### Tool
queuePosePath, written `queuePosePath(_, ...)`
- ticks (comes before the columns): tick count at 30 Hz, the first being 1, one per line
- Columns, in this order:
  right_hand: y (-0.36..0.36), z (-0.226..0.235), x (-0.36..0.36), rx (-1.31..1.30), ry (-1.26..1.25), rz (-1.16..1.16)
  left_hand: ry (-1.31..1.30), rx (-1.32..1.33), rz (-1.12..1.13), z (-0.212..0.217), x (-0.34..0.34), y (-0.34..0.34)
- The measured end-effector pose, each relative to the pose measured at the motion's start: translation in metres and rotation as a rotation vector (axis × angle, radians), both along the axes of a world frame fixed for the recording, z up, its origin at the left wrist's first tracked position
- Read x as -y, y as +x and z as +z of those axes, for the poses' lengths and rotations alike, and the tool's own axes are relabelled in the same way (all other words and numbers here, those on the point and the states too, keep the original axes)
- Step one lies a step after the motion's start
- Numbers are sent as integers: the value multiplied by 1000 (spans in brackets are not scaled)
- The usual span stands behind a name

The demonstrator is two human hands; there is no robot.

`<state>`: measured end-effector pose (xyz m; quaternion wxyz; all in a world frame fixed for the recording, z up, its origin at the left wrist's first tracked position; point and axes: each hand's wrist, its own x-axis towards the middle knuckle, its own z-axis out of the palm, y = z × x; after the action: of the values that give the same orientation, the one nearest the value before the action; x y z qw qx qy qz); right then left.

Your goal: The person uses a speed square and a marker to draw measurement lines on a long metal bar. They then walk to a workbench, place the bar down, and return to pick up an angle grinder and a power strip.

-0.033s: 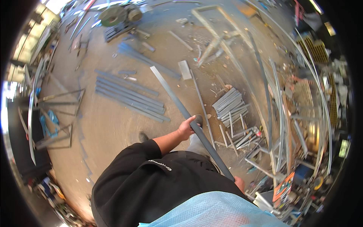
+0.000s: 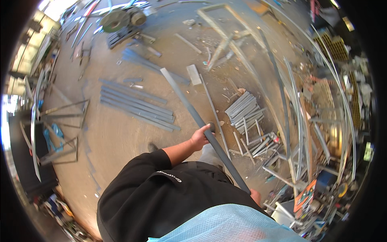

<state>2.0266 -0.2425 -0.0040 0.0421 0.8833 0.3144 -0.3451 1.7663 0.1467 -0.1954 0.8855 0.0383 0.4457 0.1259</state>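
Observation:
A long grey metal square tube slants across my body, its far end up and to the left. My left hand is closed around the tube near its middle. Close to the tube's near end, my right hand grips it low at my right side; part of that hand is hidden by my sleeve. Ahead on the left, several similar grey tubes lie side by side on the floor.
Right of my feet lies a pile of short metal pieces. A welded frame and long bars stretch along the right. Farther off stands a machine with a round disc. Triangular metal frames are at the left.
The surroundings have shifted slightly in view, as my head turned a little. Both hands keep their hold on the tube.

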Motion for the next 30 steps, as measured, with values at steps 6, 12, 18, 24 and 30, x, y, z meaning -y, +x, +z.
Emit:
queuePosePath(6,11,-74,115,-173,205,-440,101,186,-296,59,10,111)
queuePosePath(12,40,-104,101,-86,241,-505,238,234,-429,68,-25,245)
queuePosePath(18,105,-102,-37,141,238,-457,383,-49,-261,48,-127,371)
queuePosePath(24,159,-110,-100,85,315,-418,454,-174,-309,28,-186,416)
queuePosePath(30,211,-145,-123,85,290,-462,895,-392,-877,18,-188,393)
